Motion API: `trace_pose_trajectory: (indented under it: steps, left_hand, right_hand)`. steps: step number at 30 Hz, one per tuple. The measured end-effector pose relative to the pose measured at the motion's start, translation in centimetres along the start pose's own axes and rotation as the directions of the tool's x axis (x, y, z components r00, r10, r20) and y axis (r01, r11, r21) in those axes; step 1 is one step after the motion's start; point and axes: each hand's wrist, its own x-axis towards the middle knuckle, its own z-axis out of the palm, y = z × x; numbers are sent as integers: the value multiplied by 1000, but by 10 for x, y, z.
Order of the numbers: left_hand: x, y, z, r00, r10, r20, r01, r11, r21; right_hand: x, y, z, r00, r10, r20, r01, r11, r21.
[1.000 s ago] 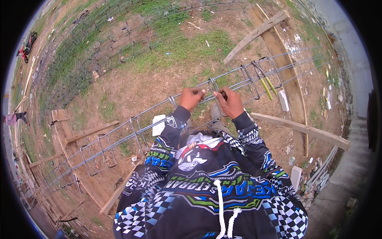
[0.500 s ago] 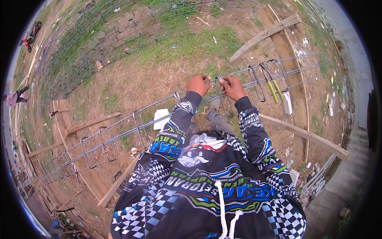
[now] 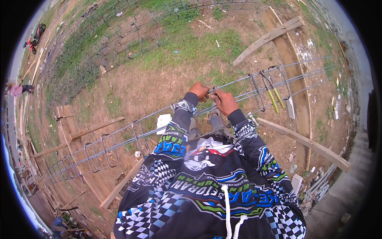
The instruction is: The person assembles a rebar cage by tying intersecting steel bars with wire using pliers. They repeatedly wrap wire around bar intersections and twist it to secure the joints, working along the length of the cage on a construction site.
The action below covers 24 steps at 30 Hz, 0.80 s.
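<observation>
A long rebar cage (image 3: 246,81) of steel bars with square stirrups stretches across in front of me. My left hand (image 3: 199,92) is closed at its farther bar, with the fingertips curled against the steel. Just right of it my right hand (image 3: 225,102) is closed in a pinch, close to a dark stirrup corner (image 3: 214,89) on the same bar. Whatever small thing is between the fingers is hidden. Farther right, pincers with yellow-green handles (image 3: 274,100) hang from the cage beside several stirrups.
Wooden supports hold the cage: a plank (image 3: 81,159) at left and a board (image 3: 304,119) at right. A loose beam (image 3: 268,40) lies beyond, and another (image 3: 306,139) slants nearer. More rebar cages (image 3: 95,55) lie on grass. At far left are a person (image 3: 16,90) and a red motorbike (image 3: 35,38).
My right hand has moved left and nearer to me, closer to my left hand, and has turned. The view has shifted slightly. The pincers still hang on the cage.
</observation>
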Motion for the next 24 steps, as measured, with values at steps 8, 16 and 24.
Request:
trace_pose_trajectory:
  steps: [8,16,24]
  left_hand:
    - [-13,24,5,1000,21,-22,-20,996,89]
    - [2,22,7,999,42,16,-44,988,150]
    - [-5,43,3,991,-134,25,131,986,99]
  right_hand:
    - [-31,7,6,957,-241,-160,212,960,-183]
    - [-35,-1,8,951,-260,-168,232,958,-170]
    - [-34,-2,6,936,-300,-187,271,949,-163]
